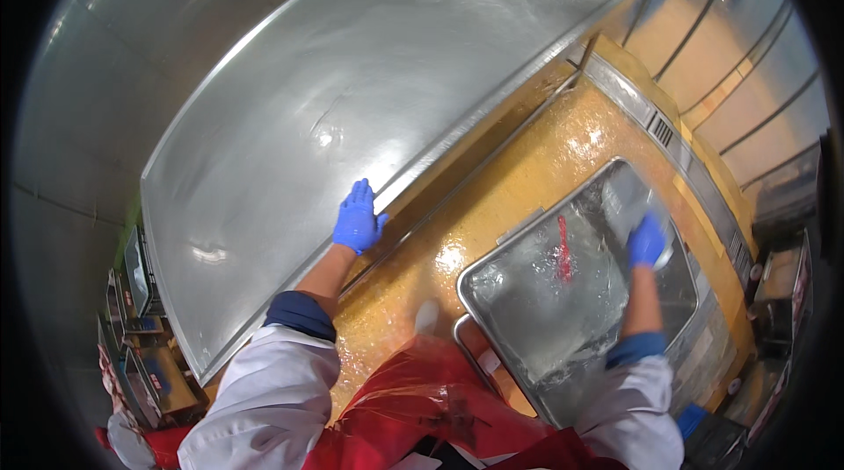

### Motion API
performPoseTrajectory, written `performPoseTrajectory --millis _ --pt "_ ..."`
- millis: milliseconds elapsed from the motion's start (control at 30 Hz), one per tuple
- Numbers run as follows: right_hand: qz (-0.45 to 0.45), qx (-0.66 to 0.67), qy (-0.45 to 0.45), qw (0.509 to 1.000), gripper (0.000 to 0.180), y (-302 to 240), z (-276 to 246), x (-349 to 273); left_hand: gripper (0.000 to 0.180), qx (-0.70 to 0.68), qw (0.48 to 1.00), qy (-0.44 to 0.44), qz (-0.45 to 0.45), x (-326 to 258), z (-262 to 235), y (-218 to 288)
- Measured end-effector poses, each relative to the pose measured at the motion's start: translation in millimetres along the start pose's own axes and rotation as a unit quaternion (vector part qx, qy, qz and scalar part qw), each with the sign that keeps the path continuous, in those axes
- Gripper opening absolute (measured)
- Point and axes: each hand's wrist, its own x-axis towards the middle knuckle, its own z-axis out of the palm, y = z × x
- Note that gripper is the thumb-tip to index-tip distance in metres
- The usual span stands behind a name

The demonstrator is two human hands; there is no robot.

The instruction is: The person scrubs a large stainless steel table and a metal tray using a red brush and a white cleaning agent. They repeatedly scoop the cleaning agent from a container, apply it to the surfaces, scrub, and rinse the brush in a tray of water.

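Note:
My left hand (357, 222), in a blue glove, lies with fingers stretched out at the near edge of a large steel table (290, 127). The table's top is wet and shiny. To the right, my right hand (647, 243), also blue-gloved, is over a rectangular steel tub (503, 247) with a raised rim. Its fingers look closed round a pale, rounded thing (622, 199), smeared by motion; its kind cannot be made out. Inside the tub, a narrow red strip (563, 250) shows on the cloudy, wet-looking grey surface.
Below the table and tub is a wet yellow floor (448, 224), crossed by a metal drain channel (646, 109) on the right. Dark hoses (703, 17) hang at the upper right. Crates and trays (145, 356) stand at the lower left, beside another person's red and white clothing (132, 439).

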Motion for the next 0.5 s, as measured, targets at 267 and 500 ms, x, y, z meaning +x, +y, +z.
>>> performPoseTrajectory --millis 267,500 --pt "0.212 -0.044 -0.475 0.853 0.024 93.1 182.9 -354.5 0.063 0.022 1.000 0.016 0.012 -11.4 3.2 2.5" --pt "0.297 0.243 -0.360 0.850 0.024 65.2 349.3 -428.0 0.060 0.022 0.996 0.032 0.075 28.8 20.2 2.6"
